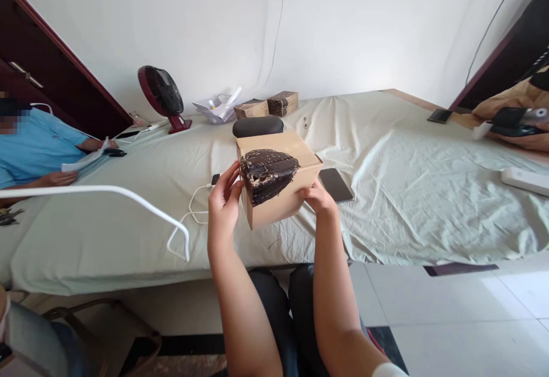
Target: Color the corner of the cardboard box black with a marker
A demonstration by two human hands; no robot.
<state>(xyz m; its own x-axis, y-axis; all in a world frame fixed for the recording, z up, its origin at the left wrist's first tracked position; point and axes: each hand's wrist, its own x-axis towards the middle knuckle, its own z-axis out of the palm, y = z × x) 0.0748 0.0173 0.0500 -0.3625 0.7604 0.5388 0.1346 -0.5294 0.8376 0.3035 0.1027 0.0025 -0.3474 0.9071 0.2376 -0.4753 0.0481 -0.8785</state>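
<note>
Between my two hands is a cardboard box (pixel 283 208), raised over the cloth-covered table (pixel 398 194) and tilted. Dark brown-black scribbling covers one corner of it, where the surface looks rough or torn. My left hand (pixel 225 194) grips the box's left side, thumb toward me and fingers around the edge. On the lower right side my right hand (pixel 318 197) holds it, its other fingers partly hidden behind. A black oval case (pixel 258 126) lies just beyond the box. To its right a dark flat tablet-like object (pixel 337 185) rests on the cloth.
Two more cardboard boxes (pixel 283 103), a plastic basket (pixel 218 112) and a red fan (pixel 165 94) stand along the wall. White cables (pixel 191 208) run at left. One person in a blue shirt (pixel 47 142) holds papers at left; another person's hands (pixel 510 111) are at far right.
</note>
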